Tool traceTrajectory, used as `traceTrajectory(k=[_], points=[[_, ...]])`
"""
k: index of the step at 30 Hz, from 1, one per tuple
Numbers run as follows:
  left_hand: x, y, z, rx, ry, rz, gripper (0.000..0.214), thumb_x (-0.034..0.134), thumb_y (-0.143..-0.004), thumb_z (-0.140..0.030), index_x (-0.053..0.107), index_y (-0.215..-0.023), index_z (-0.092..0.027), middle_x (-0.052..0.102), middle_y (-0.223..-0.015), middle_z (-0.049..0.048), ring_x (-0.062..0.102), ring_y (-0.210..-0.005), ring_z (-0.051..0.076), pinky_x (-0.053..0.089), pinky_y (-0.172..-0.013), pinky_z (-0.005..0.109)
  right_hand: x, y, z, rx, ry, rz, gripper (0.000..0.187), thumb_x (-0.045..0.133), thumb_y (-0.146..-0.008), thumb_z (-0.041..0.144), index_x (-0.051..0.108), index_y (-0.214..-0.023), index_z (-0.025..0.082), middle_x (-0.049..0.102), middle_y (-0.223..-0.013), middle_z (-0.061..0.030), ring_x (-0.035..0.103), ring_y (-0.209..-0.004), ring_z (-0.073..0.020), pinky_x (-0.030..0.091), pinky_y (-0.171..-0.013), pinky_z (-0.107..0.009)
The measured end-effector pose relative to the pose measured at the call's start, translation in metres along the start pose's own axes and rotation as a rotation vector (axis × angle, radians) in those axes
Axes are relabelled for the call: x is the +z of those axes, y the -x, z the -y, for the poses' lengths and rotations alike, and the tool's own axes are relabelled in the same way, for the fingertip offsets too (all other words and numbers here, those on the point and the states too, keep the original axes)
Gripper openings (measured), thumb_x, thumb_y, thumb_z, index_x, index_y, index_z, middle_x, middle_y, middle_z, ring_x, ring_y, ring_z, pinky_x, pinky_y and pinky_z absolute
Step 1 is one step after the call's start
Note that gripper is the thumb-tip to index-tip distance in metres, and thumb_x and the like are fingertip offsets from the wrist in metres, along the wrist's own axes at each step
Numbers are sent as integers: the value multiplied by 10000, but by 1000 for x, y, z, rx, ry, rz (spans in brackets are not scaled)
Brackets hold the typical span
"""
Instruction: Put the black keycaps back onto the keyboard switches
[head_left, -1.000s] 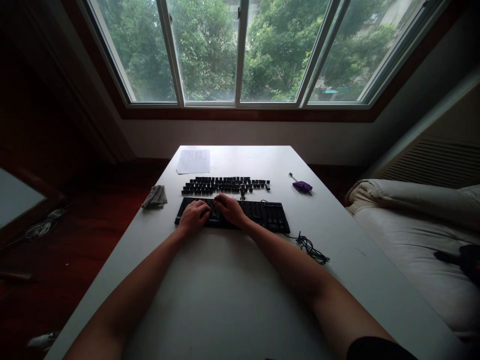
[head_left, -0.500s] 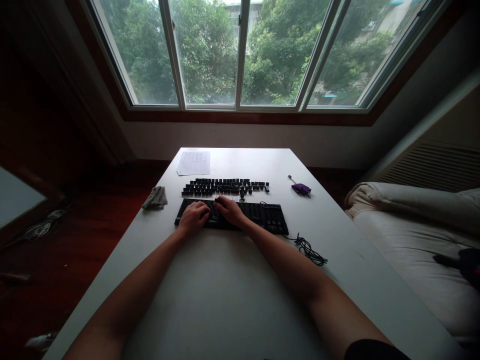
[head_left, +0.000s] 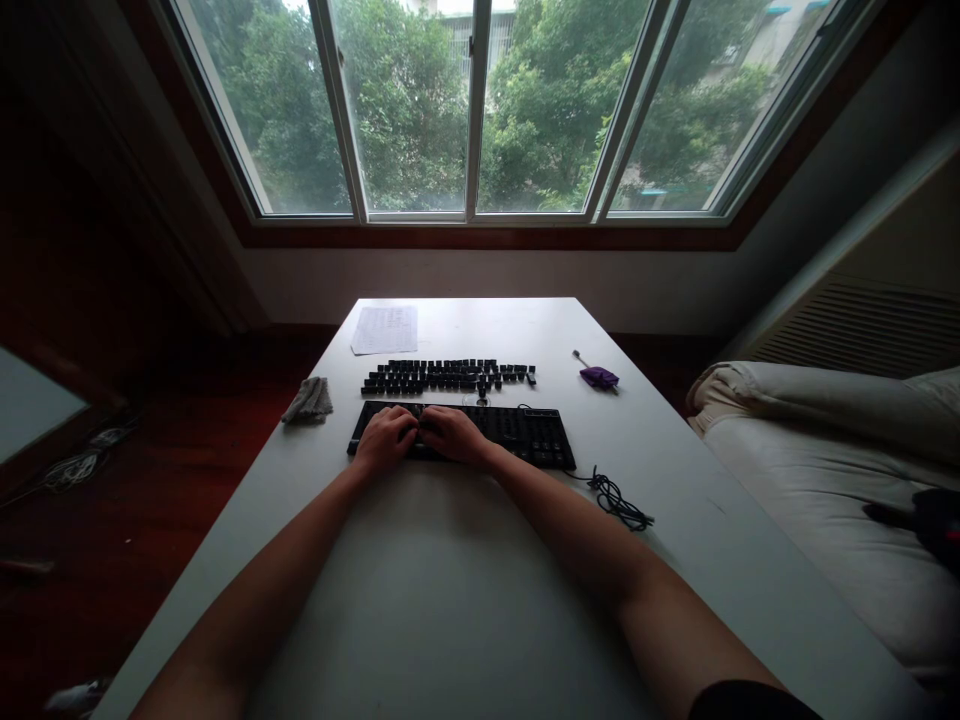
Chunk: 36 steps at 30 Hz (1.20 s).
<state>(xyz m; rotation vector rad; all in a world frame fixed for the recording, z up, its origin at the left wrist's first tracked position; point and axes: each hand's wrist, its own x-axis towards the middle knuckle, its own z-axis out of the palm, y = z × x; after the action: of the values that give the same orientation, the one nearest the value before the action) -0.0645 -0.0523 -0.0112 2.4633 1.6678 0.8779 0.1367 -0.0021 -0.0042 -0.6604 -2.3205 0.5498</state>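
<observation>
A black keyboard [head_left: 525, 435] lies across the middle of the white table [head_left: 450, 600]. Both my hands rest on its left part, side by side and touching. My left hand [head_left: 385, 438] is curled with knuckles up over the left end of the keys. My right hand [head_left: 448, 433] is curled too, its fingertips pressed down beside the left hand. Whether either hand pinches anything is hidden under the fingers. Rows of loose black keycaps [head_left: 448, 375] lie just behind the keyboard.
A sheet of paper [head_left: 385, 329] lies at the table's far left and a grey cloth [head_left: 308, 399] at its left edge. A small purple tool [head_left: 598, 376] sits far right. The keyboard's cable [head_left: 619, 500] coils to the right. A bed [head_left: 825, 470] adjoins the right side.
My right hand has drawn back from the keyboard's far edge and slid left, closing up against my left hand. The left hand has hardly moved.
</observation>
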Motion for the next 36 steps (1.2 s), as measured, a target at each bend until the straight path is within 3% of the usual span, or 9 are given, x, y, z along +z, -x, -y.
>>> traceTrajectory(k=[10,23,36], points=[[1,-1,1,-2,-5,1,150,580,-856,-217,670,-975,-234,651,-1065,58,578,-982,253,472,-911,431,3,2,1,-99,129,71,192,608,-879,285,684,-1052,251,675,-909,-58,600,-841,-196,419,-743,-270],[-1,0,-1,4,-4,8,147,565,-898,-266,686,-978,-244,657,-1081,48,572,-986,241,460,-919,420,-1,1,1,41,-23,-9,73,614,-821,202,655,-881,193,637,-777,-8,559,-702,-138,394,-692,-232],[0,0,-1,1,-12,0,153,553,-910,-278,692,-968,-247,658,-1069,50,571,-979,243,456,-919,421,-2,1,1,18,14,-6,89,562,-886,239,607,-829,187,621,-758,0,535,-689,-125,376,-691,-223]])
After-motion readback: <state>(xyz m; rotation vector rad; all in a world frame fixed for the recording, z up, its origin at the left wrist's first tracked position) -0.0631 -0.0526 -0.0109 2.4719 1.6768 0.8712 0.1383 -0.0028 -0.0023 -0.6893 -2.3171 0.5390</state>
